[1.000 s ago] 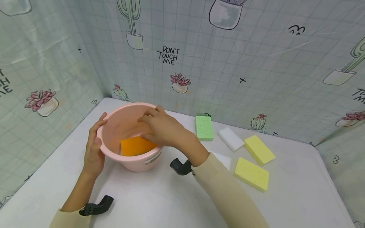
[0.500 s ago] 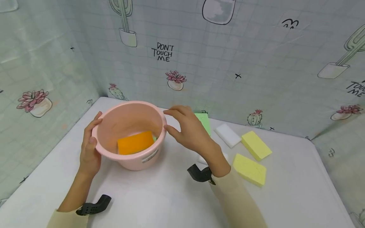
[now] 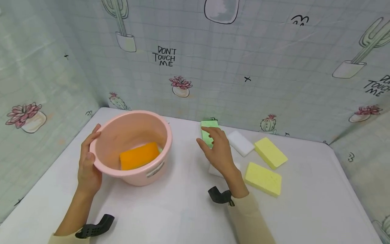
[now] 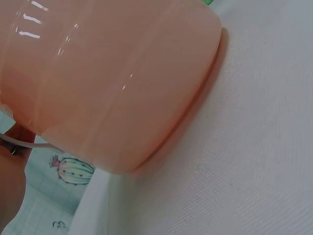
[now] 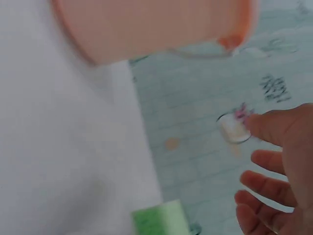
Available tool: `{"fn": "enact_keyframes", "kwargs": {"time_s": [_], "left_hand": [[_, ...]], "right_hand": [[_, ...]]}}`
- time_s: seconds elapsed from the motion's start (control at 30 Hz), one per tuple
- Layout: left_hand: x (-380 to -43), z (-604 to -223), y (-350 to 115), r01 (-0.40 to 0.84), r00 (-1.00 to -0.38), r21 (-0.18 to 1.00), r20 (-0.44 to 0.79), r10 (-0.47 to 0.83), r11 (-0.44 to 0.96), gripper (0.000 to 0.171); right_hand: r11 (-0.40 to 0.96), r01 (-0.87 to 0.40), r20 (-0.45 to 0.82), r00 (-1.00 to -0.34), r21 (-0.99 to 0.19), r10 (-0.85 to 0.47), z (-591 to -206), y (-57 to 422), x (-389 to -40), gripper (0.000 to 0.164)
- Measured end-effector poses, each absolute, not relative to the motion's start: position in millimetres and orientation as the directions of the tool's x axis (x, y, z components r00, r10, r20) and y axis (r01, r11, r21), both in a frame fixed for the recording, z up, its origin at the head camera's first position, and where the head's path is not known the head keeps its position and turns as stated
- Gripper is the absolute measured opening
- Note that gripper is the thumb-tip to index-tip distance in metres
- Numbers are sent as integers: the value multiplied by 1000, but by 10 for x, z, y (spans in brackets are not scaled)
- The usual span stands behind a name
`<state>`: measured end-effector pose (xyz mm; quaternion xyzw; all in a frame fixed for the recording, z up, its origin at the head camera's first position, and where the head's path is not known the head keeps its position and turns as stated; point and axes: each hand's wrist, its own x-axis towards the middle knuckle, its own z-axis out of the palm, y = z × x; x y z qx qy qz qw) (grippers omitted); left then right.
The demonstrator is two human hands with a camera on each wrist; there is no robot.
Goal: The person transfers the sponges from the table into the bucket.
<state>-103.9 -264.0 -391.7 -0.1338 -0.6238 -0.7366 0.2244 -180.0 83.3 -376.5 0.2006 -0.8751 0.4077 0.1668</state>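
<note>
On the left of the head view, my left hand (image 3: 89, 169) grips the rim of a pink plastic bucket (image 3: 138, 179), fingers and thumb at its left side. Inside lies an orange sponge (image 3: 138, 156), with a sliver of something green (image 3: 160, 149) beside it. My right hand (image 3: 220, 152) hangs in the air with fingers parted and nothing in them. Behind it, partly covered, is a green sponge (image 3: 209, 124). A white sponge (image 3: 215, 171) shows partly from under that hand. The left wrist view is filled by the bucket's outer wall (image 4: 122, 73).
Right of my right hand lie another white sponge (image 3: 240, 143) and two yellow sponges, one farther back (image 3: 270, 153) and one nearer (image 3: 263, 179). A printed cloth (image 3: 189, 40) stands upright behind the white table (image 3: 170, 217) and along both sides.
My right hand has come out of the bucket, passed its right rim and moved right, toward the green sponge. The left hand stays on the rim. The head view has shifted slightly.
</note>
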Motion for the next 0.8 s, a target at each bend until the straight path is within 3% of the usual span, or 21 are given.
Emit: {"fn": "enact_keyframes", "kwargs": {"time_s": [0.43, 0.8], "left_hand": [[-1010, -3904, -2646, 512, -858, 839, 486, -168, -186, 53], [-1028, -3903, -2571, 470, -878, 863, 436, -200, -183, 53]], "right_hand": [[644, -224, 323, -946, -732, 37, -4158, 871, -1921, 56], [663, -91, 279, -942, -743, 184, -4368, 864, -1993, 71]]}}
